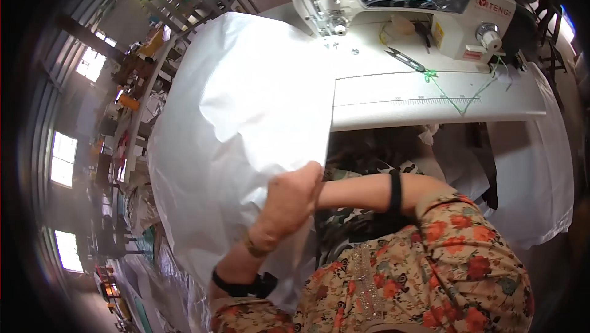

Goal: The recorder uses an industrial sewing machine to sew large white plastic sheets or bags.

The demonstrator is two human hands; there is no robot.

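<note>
A large white sheet of smooth, slightly shiny material (246, 99) spreads over the left of the sewing table. Its straight right edge runs from the sewing machine's (458, 35) needle area down toward me. My left hand (286, 201) is closed on that edge near my body, its fingers curled round the material. From the right my right forearm (362, 191) reaches across and meets the left hand. The right hand's fingers are hidden behind the left hand and the sheet. The sheet's far end lies beside the needle area, but whether it is under the presser foot I cannot tell.
Thread snips (405, 60) lie on the machine bed, with green thread (462, 110) trailing over its front edge. More white material (531, 167) hangs at the right. A cluttered shelf (150, 96) stands at the far left, with metal racks behind.
</note>
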